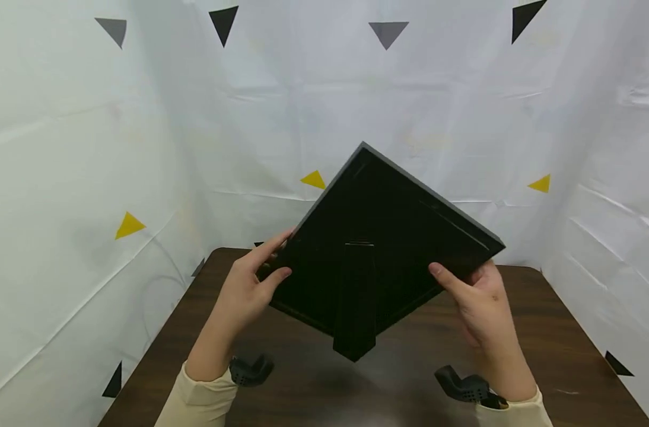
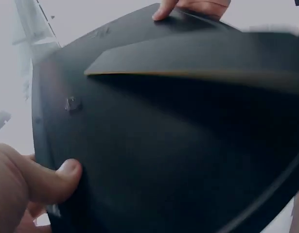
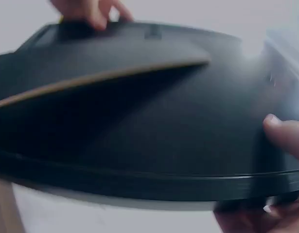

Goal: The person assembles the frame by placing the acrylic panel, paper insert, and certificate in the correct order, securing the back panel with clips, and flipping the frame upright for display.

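A black picture frame (image 1: 314, 261) is held up above the table, its back towards me and tilted so one corner points up. Its easel stand (image 1: 355, 302) hangs down the middle of the back, and in both wrist views the stand sticks out from the panel. My left hand (image 1: 247, 290) grips the frame's left corner, thumb on the back and fingers behind the edge. With the thumb on the back panel too, my right hand (image 1: 482, 299) holds the lower right edge near the right corner. The front of the frame is hidden.
Below lies a dark brown wooden table (image 1: 298, 379). White sheeting (image 1: 324, 107) with black, grey and yellow triangles hangs behind it and at both sides. A black wrist device (image 1: 251, 370) sits at the left cuff, another device (image 1: 463, 385) at the right.
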{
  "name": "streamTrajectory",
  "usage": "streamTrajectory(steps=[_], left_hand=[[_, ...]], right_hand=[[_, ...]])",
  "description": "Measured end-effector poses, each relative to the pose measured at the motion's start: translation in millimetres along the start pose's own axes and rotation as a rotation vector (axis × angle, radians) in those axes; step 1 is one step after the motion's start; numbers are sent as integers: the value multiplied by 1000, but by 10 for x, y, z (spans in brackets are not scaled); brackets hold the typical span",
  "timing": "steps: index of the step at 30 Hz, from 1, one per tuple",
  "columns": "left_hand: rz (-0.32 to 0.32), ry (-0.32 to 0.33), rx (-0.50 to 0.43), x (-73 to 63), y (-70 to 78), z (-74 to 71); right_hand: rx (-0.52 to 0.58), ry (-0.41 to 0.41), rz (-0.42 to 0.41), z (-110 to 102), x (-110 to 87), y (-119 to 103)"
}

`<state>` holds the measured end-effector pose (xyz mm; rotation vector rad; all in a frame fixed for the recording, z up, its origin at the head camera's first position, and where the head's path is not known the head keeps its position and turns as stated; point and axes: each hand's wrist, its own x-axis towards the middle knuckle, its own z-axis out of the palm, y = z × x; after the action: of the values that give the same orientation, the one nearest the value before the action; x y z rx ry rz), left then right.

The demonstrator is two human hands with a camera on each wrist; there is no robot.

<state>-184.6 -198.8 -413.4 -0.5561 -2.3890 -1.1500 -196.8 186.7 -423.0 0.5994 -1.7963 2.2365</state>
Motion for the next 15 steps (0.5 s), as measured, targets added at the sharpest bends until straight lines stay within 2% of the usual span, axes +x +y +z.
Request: streamTrajectory(steps=[2,5,7,10,12,15], left_hand=[[80,49,10,-15,33,-4],[216,119,33,-32,90,-10],[299,162,58,-50,122,-11],[431,232,108,-67,180,-7],[522,263,149,-63,222,1],[625,260,205,-41,285,26]], right_hand=[[24,81,-65,-11,-17,-100],[-47,150,-186,-42,-46,-201],[-262,157,-297,-75,-64,-239],[-665,167,-511,-116,-84,-298],[-893,184,-618,-107,-116,-333],[-932,99,-714,-16,-145,-340]])
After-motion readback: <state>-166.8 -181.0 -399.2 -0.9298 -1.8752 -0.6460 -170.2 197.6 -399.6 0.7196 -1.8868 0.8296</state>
